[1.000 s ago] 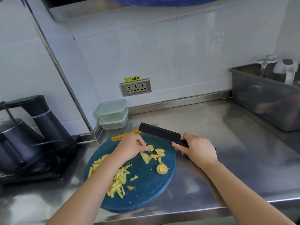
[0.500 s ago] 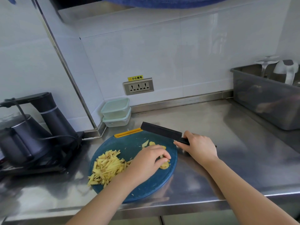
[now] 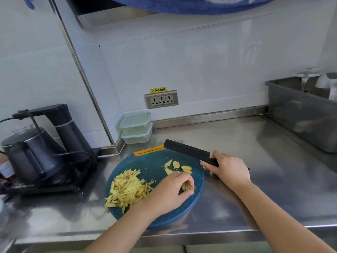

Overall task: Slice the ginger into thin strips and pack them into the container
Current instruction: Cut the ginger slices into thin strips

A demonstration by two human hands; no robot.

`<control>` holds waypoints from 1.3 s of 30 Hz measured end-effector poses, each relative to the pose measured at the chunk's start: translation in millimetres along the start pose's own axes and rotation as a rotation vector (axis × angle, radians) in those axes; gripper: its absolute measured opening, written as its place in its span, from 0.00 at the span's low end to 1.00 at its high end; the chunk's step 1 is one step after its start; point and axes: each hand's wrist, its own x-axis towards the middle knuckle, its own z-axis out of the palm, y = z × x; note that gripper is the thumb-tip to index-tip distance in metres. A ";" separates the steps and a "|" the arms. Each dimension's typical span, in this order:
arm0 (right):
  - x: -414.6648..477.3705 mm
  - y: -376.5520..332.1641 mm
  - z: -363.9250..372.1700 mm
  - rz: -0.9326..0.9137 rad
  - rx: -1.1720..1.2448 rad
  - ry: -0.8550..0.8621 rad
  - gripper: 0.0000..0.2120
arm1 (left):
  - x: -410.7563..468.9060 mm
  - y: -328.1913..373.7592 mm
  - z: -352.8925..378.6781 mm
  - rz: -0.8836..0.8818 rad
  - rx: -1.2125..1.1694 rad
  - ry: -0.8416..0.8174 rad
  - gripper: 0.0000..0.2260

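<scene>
Steel worktop (image 3: pixel 255 161) against a white tiled wall, with a round blue board (image 3: pixel 156 165) sitting near the front edge. Left hand (image 3: pixel 169 192) is down on the right part of the board, fingers curled round a small clump of ginger slices (image 3: pixel 187 187), pinching them together. Just beyond it a few more loose slices (image 3: pixel 179 166) lie flat on the board. To the left of that hand there's a decent pile of cut strips (image 3: pixel 127 189), some of them spilling right to the board's left rim.

Right hand (image 3: pixel 228 168) is clenched on the handle of a black knife (image 3: pixel 187 149); blade pointing left across the far edge of the board, and I can't tell whether it's touching the board or raised off it.

Further back, two stacked containers (image 3: pixel 135 127) with pale green lids, both closed, sit in the corner by the wall, well apart from the ginger. Socket (image 3: pixel 161 101) on the wall above them. Dark kettle (image 3: pixel 34 156) off to the left, grey tub (image 3: pixel 300 114) on the right.
</scene>
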 end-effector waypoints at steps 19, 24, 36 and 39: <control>-32.7 -63.8 -86.4 0.136 0.266 -0.467 0.25 | -36.2 -0.1 -1.8 -0.275 -0.003 0.153 0.09; -45.6 -71.6 -86.2 0.159 0.321 -0.644 0.24 | -40.4 -9.5 -2.7 -0.262 -0.087 0.136 0.11; -68.4 -83.2 -69.1 0.042 0.122 -0.580 0.22 | -43.7 -11.4 4.7 -0.115 -0.142 0.290 0.07; -69.7 -84.6 -69.8 0.037 0.107 -0.571 0.21 | -46.9 -11.5 11.8 -0.083 -0.072 0.343 0.07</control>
